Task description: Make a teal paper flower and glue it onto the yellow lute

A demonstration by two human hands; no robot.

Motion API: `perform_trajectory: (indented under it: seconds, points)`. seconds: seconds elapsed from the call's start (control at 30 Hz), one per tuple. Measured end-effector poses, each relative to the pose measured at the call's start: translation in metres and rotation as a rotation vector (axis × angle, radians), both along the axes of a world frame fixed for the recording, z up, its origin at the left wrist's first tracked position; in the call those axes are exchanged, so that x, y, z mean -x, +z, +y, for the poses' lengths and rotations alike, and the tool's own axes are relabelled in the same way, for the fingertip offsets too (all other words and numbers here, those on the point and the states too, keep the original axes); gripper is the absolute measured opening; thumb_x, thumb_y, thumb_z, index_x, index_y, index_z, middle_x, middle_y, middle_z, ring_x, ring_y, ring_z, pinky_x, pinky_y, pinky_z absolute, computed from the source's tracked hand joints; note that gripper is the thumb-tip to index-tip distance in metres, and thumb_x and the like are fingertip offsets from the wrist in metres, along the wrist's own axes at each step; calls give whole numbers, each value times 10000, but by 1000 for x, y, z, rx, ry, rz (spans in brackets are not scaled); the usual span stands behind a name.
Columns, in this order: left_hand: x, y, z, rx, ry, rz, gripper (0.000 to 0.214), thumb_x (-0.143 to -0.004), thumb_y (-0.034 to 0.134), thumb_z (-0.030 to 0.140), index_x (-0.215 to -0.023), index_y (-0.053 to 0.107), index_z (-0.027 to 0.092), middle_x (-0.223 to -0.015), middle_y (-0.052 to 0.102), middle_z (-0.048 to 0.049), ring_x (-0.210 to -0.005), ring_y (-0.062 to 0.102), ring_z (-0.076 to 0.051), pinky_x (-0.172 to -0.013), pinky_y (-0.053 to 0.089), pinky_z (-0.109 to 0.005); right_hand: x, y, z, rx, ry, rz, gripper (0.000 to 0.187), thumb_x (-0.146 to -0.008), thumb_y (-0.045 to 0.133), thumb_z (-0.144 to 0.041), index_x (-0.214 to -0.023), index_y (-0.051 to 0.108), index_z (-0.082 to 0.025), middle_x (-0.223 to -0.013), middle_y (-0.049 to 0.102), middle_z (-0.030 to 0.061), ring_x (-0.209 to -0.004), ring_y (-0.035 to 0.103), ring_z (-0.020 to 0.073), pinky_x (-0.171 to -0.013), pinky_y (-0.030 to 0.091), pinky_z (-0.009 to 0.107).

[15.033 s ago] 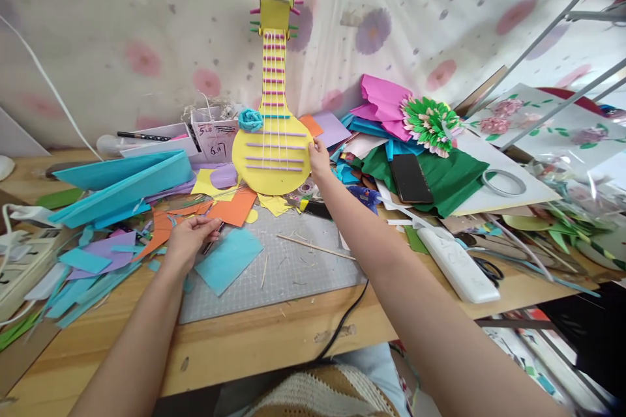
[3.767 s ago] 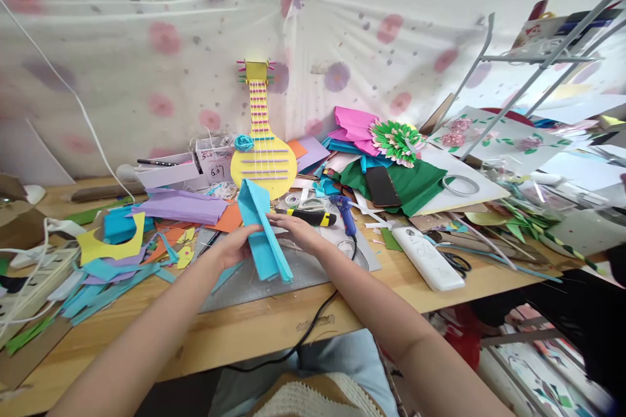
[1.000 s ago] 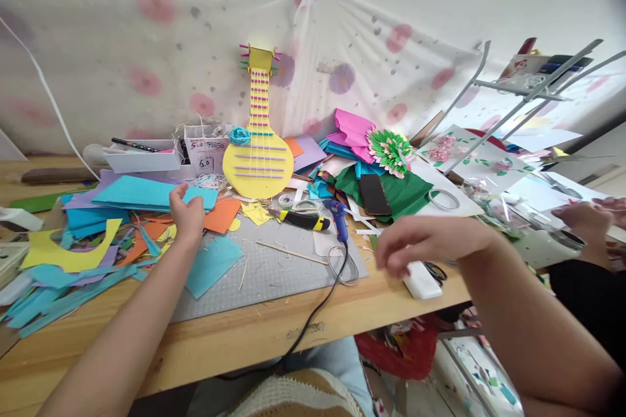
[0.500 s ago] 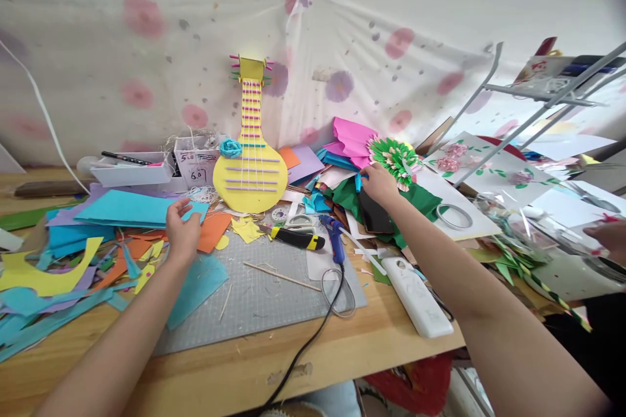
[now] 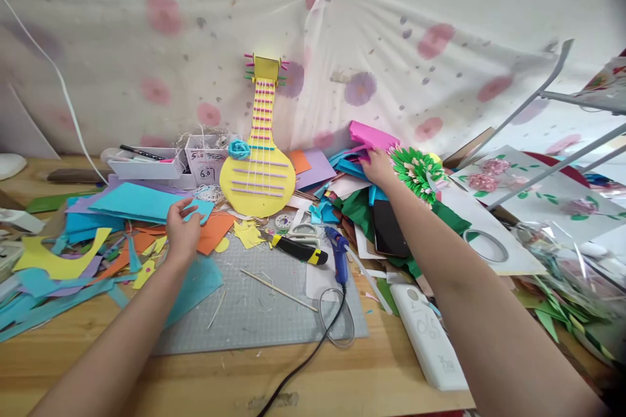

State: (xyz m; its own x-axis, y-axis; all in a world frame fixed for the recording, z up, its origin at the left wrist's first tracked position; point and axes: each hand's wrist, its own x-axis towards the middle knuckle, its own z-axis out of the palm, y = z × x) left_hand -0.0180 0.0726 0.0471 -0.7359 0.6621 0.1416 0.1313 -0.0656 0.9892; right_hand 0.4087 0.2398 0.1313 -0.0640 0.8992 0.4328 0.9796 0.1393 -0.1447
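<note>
My right hand reaches to the back of the table and grips the lower edge of a pink paper sheet, lifting it off a pile of blue and white sheets. My left hand rests with loosely curled fingers on the edge of a blue paper sheet and holds nothing. A yellow paper guitar with a blue rose leans upright against the flowered cloth between the two hands. A green and white paper flower lies just right of my right hand.
A grey cutting mat lies in front, with a wooden stick, a yellow-black knife and a blue glue gun with its black cord. A white remote, a black phone, green paper and coloured scraps crowd both sides.
My right hand has moved from the green paper and phone up and back to the pink sheet and taken hold of it. My left hand has stayed on the blue sheet.
</note>
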Motion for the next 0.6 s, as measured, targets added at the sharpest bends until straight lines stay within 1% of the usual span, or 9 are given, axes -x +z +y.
perform_trajectory:
  seconds: [0.07, 0.13, 0.2, 0.23, 0.27, 0.33, 0.4, 0.5, 0.6]
  points:
    - [-3, 1, -2, 1, -7, -2, 346, -613, 513, 100, -941, 536, 205, -928, 575, -36, -883, 589, -172, -711, 515, -319, -3, 9, -1, -78, 5, 197, 474, -824, 393, -249, -1241, 512, -57, -1260, 524, 194, -1174, 470, 288, -1007, 351, 442]
    - [-8, 1, -3, 7, -28, 1, 357, -616, 517, 101, -957, 535, 205, -926, 582, -33, -856, 592, -160, -716, 510, -310, -6, 14, -7, -92, 95, 356, 460, -809, 403, -258, -1220, 537, -103, -1232, 556, 150, -1138, 506, 260, -990, 377, 422]
    - [-14, 1, -4, 14, -55, 18, 361, -618, 520, 102, -964, 534, 204, -942, 589, -35, -864, 594, -158, -713, 505, -296, -9, 12, -19, 2, 255, 420, 380, -790, 412, -262, -1087, 621, -151, -1160, 609, 98, -1077, 550, 228, -963, 410, 389]
    - [-17, 2, -4, 15, -66, 31, 358, -619, 522, 104, -963, 534, 204, -955, 592, -38, -884, 594, -161, -708, 503, -289, -10, 9, -26, 57, 312, 401, 327, -776, 424, -260, -990, 654, -168, -1116, 631, 79, -1045, 566, 219, -946, 423, 377]
    - [-20, 2, -4, 14, -74, 46, 356, -621, 526, 107, -963, 535, 204, -970, 594, -41, -910, 592, -166, -705, 501, -283, -11, 4, -34, 90, 329, 352, 279, -759, 444, -259, -908, 666, -175, -1076, 645, 74, -1022, 573, 221, -933, 431, 375]
    - [-24, 4, -5, 18, -83, 74, 356, -623, 538, 115, -967, 536, 207, -989, 596, -42, -950, 586, -175, -705, 499, -279, -13, -8, -50, 58, 232, 187, 238, -717, 508, -256, -884, 649, -161, -1025, 643, 103, -1012, 563, 252, -917, 432, 401]
    - [-27, 6, -7, 28, -93, 85, 352, -626, 545, 123, -966, 537, 210, -992, 598, -42, -961, 585, -180, -714, 499, -286, -16, -19, -63, -8, 101, 8, 402, -679, 575, -259, -1055, 582, -117, -1079, 599, 156, -1061, 519, 300, -903, 427, 436]
    - [-29, 6, -10, 50, -93, 66, 353, -623, 547, 126, -965, 540, 213, -992, 601, -41, -940, 589, -182, -735, 495, -304, -19, -27, -74, 9, 29, -185, 679, -682, 571, -229, -1316, 374, -88, -1279, 464, 197, -1158, 438, 338, -888, 425, 446]
    - [-28, 2, -11, 66, -84, 57, 364, -621, 555, 142, -977, 548, 218, -953, 606, -34, -887, 596, -175, -732, 494, -305, -19, -25, -70, 56, -68, -216, 751, -727, 488, -188, -1424, 221, -99, -1329, 417, 212, -1147, 455, 344, -852, 438, 440]
